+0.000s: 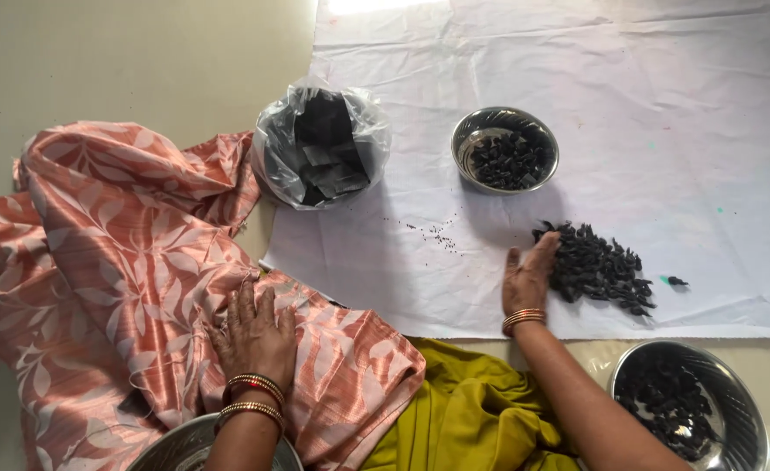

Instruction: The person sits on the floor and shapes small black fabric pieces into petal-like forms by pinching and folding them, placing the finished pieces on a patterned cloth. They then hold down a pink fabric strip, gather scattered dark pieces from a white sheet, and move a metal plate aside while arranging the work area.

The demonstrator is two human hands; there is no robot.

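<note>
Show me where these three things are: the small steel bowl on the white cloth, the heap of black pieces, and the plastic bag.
small steel bowl (466, 138), head view, on its left rim.
heap of black pieces (601, 269), head view, middle of the heap.
plastic bag (272, 148), head view, on its crinkled left side.

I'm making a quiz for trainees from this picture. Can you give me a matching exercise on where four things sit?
Things:
1. plastic bag
2. small steel bowl
3. left hand
4. right hand

Places:
A. flat on the pink leaf-patterned cloth
B. at the edge of the loose dark pile
C. at the left edge of the white sheet, holding dark pieces
D. on the sheet above the pile, dark pieces inside

Pairs: 1-C, 2-D, 3-A, 4-B
</note>
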